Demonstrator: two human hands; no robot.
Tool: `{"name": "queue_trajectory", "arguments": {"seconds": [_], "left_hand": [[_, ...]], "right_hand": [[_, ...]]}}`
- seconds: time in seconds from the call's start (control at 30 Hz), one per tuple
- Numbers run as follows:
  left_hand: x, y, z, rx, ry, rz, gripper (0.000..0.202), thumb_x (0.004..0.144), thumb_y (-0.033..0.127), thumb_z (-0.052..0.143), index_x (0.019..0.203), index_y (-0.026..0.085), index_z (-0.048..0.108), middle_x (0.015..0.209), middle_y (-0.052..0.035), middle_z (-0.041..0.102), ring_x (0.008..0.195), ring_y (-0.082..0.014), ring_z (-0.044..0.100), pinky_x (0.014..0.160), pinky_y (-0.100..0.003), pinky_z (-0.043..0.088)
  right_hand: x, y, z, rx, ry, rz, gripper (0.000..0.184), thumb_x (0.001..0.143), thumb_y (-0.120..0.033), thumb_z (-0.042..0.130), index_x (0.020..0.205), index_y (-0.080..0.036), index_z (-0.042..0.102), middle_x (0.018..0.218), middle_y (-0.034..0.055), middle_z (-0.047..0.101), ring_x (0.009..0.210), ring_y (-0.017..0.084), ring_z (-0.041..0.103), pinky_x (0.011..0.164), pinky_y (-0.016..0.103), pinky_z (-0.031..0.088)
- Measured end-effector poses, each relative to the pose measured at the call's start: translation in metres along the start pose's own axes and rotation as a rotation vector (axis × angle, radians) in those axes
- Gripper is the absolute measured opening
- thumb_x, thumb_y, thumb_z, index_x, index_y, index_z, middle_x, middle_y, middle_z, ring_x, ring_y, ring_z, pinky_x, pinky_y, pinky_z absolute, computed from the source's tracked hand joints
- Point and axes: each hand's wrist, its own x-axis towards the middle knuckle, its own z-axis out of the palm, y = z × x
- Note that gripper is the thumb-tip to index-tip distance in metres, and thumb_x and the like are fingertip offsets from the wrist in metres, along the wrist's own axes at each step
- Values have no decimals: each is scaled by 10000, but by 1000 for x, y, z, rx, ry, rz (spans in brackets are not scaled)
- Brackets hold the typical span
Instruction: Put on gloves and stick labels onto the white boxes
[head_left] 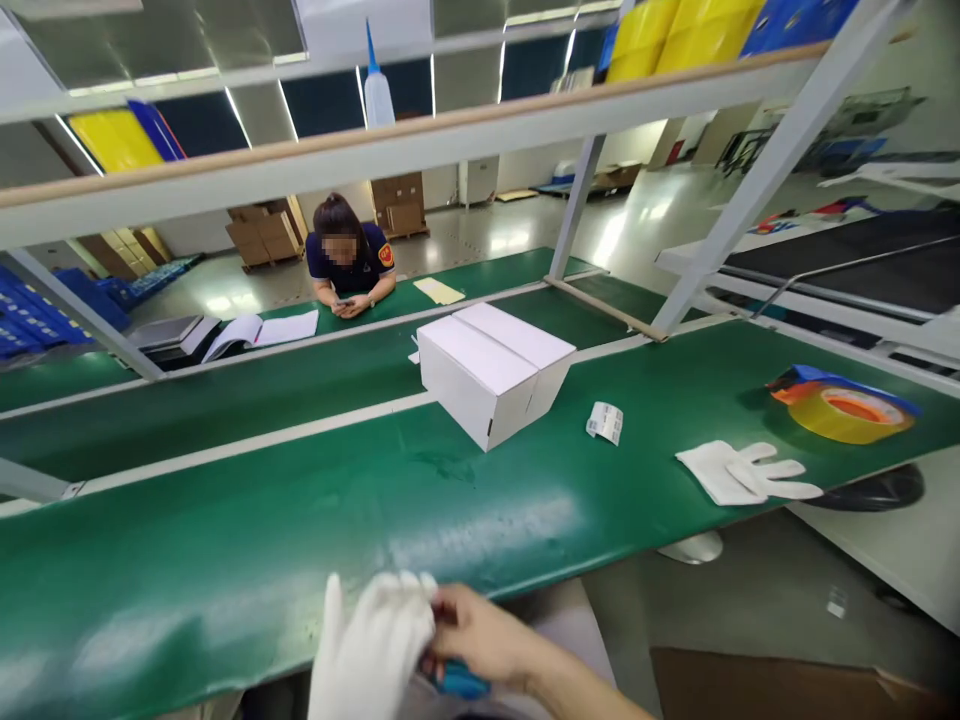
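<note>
At the near edge of the green tabletop [225, 560], your left hand [371, 650] wore a white glove [352, 680], fingers up, thumb out. Your bare right hand [480, 635] touched its fingertips (blur hid whether it pinched them), with a blue object [461, 682] just beneath both. Farther out sat a closed white box [491, 370], with a small label roll [604, 421] beside it. A loose pair of gloves [742, 472] and a yellow tape roll [844, 412] lay to the right. Across the tabletop a co-worker [349, 255] leaned on both forearms near an open notebook [259, 332].
</note>
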Motion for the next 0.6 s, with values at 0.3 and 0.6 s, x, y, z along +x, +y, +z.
{"name": "queue_trajectory", "arguments": {"seconds": [0.3,0.6], "left_hand": [[19,54,12,1407,201,681,765,1023,200,432,1640,333,0,1637,-67,241,1531,-311,215,1165,-458,-295],[12,41,11,544,70,319,432,1049,439,418,1417,347,626,1509,-12,499,1513,-320,304,1239,-614,-134]], "right_hand": [[-25,-58,-6,-312,396,-214,301,895,-384,583,1001,-123,688,907,27,593,773,17,513,743,142,431],[-10,-44,-13,45,375,-259,452,869,-539,601,891,-91,543,716,-7,483,626,15,447,629,163,367]]}}
